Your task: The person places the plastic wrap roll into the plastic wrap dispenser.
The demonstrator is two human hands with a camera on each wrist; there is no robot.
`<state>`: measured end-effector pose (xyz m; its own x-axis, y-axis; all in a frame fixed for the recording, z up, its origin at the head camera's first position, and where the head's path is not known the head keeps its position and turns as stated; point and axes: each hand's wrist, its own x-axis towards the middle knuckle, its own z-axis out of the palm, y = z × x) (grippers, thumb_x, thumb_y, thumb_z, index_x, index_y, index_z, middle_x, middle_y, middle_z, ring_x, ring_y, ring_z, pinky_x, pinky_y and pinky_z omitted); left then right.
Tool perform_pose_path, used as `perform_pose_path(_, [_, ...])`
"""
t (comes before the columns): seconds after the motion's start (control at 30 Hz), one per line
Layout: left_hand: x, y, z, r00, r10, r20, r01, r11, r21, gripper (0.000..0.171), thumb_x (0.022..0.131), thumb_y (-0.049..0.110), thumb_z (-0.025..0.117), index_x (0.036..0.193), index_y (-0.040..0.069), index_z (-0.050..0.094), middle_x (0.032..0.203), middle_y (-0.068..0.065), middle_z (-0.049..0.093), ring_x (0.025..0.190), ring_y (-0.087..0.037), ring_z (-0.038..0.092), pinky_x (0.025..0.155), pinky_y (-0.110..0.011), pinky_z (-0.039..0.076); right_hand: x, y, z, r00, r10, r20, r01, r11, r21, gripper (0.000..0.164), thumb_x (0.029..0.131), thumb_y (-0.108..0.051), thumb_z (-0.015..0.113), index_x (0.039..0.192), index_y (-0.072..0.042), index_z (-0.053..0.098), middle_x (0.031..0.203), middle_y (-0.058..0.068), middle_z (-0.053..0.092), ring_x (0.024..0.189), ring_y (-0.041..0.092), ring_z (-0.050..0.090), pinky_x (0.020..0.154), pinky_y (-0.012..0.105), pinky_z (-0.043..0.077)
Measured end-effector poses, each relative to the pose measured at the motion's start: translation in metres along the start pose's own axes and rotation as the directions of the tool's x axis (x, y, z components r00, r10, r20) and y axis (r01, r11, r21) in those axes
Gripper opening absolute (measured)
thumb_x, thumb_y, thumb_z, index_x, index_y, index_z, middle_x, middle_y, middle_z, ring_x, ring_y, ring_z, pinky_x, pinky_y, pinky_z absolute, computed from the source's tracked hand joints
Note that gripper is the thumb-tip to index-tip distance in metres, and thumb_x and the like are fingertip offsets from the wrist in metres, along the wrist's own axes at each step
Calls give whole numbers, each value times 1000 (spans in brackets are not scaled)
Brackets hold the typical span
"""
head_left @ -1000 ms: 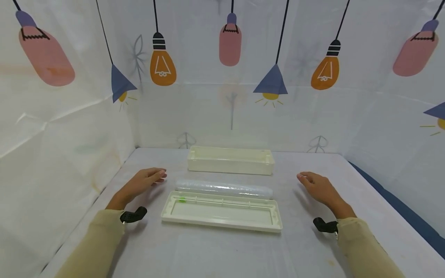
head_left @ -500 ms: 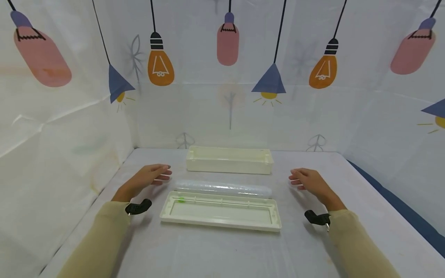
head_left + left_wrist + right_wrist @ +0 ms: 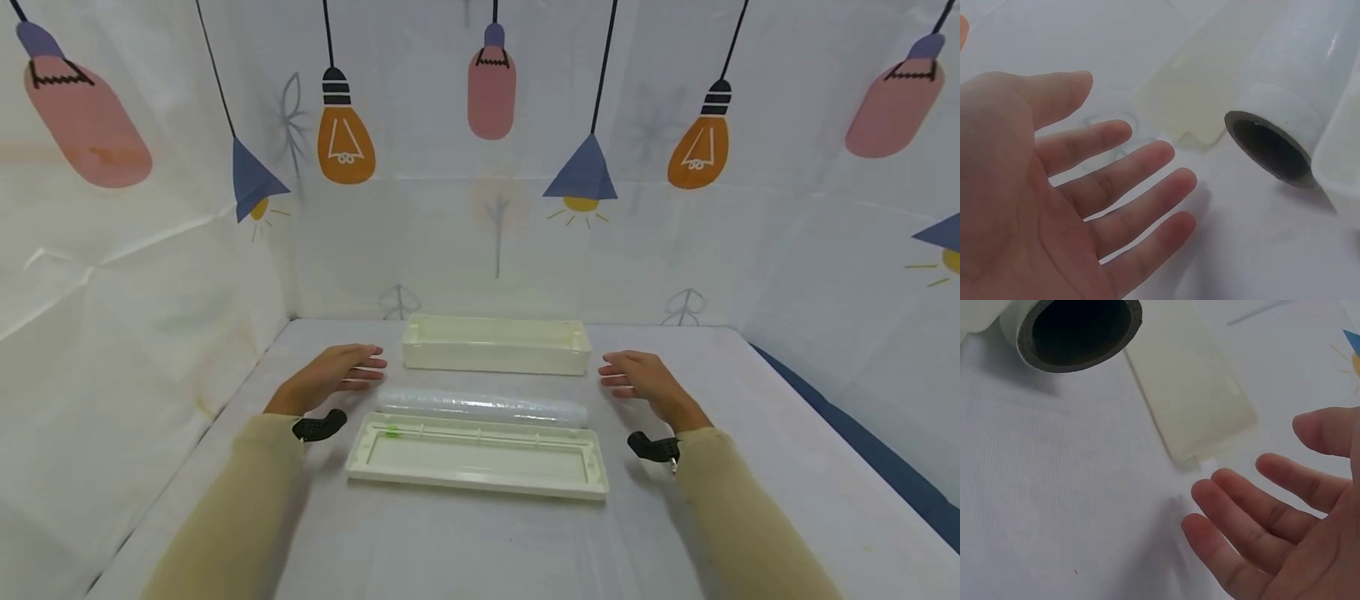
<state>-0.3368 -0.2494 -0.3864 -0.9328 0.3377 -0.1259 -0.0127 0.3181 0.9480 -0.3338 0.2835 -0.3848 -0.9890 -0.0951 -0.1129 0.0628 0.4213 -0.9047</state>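
Note:
My left hand (image 3: 328,377) hovers left of a roll of clear plastic wrap (image 3: 483,406), fingers spread and holding nothing. On the other side my right hand (image 3: 647,383) is likewise empty, its fingers loosely extended toward the roll. The hollow cardboard core (image 3: 1272,149) shows at the roll's end in the left wrist view. Behind the roll stands a cream plastic box (image 3: 495,358), long and open-topped. In front of it lies the matching cream lid (image 3: 480,467), inner side up, with a small green slider (image 3: 392,431) on a rail along its far edge.
A white cloth covers the table (image 3: 480,550). White sheeting printed with hanging lamps (image 3: 495,208) rises behind it and along both sides. Each wrist wears a black camera mount, one on the left (image 3: 320,426) and one on the right (image 3: 654,447).
Both hands have moved inward and slightly forward, closer to the roll and the box. The box, roll and lid have stayed in place.

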Motion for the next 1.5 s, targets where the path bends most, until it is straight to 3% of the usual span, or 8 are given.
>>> perform_pose_path(0.23, [13,1,6,998,-60,-26,59,998,-28,64,108,42,45,153,-2,33,147,-22,48,131,-32,53,111,-48,40,15,-2,11,997,61,-36,-60,998,27,57,108,-34,46,146,7,41,140,29,52,124,38,57,99,45,51])
perform_pose_path(0.47, [25,3,10,998,-60,-30,56,993,-103,61,109,34,44,152,-6,30,148,-28,44,131,-35,51,110,-46,41,22,-5,15,995,85,-47,-82,994,66,58,107,-34,47,147,7,39,142,30,49,126,40,55,101,46,50])
perform_pose_path(0.87, [45,8,19,995,-89,-47,80,982,-172,59,110,28,44,155,-5,24,150,-28,40,133,-37,49,109,-43,43,30,-8,19,996,74,-49,-68,992,108,58,107,-31,48,147,10,38,139,32,48,126,41,53,97,42,53])
perform_pose_path(1.1, [52,8,23,988,-137,-72,118,967,-225,60,108,26,48,153,-6,25,146,-28,44,129,-35,52,108,-43,44,36,-6,23,994,97,-40,-92,990,107,60,107,-33,48,149,8,37,142,30,48,128,39,52,99,42,52])
perform_pose_path(1.5, [58,9,27,976,-181,-124,157,970,-186,59,108,32,48,152,-4,32,140,-23,52,120,-29,58,102,-38,49,39,-11,27,994,98,-47,-94,992,85,58,106,-33,49,149,6,40,142,26,50,124,37,53,98,42,52])
